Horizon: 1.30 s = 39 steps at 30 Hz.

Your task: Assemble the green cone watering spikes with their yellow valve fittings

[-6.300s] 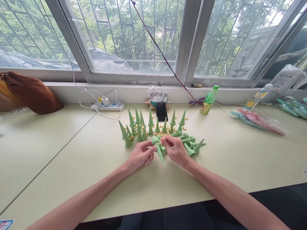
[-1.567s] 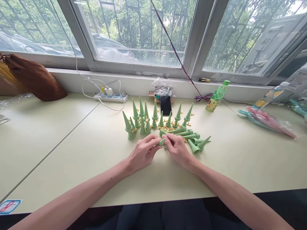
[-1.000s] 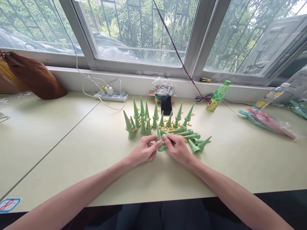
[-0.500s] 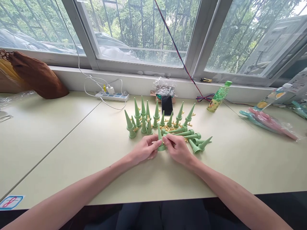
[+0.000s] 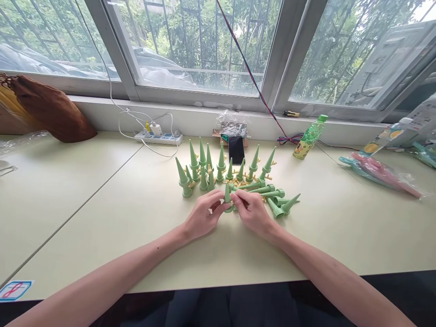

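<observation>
The left hand (image 5: pixel 203 217) is pinching the green spike (image 5: pixel 227 196) from the left, and the right hand (image 5: pixel 254 213) is pinching it from the right. Both are clamped on it, close to the tabletop (image 5: pixel 136 227). Its tip is pointing up; earlier it was pointing toward the person.
</observation>
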Each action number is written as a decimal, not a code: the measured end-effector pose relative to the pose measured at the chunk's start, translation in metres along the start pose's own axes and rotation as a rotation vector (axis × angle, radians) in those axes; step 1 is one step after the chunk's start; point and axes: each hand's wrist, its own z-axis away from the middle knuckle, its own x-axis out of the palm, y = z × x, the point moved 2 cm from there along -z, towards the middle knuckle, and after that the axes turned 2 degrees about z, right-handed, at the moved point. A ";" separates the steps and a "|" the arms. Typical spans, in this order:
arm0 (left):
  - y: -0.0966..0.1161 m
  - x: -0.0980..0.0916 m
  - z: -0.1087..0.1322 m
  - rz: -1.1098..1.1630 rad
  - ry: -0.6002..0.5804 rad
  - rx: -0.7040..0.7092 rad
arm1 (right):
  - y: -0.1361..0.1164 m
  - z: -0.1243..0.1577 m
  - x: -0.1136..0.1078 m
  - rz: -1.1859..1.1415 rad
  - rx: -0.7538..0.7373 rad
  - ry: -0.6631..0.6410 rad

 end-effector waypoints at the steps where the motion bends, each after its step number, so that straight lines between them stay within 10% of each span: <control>1: 0.000 0.000 0.000 0.006 0.005 -0.007 | 0.000 0.000 0.000 -0.003 0.006 0.002; 12: -0.005 0.003 0.004 0.389 -0.175 -0.459 | 0.001 0.000 -0.001 -0.003 -0.005 -0.019; 39: -0.008 0.001 -0.002 0.507 -0.302 -0.530 | -0.003 0.004 0.005 0.111 -0.077 -0.028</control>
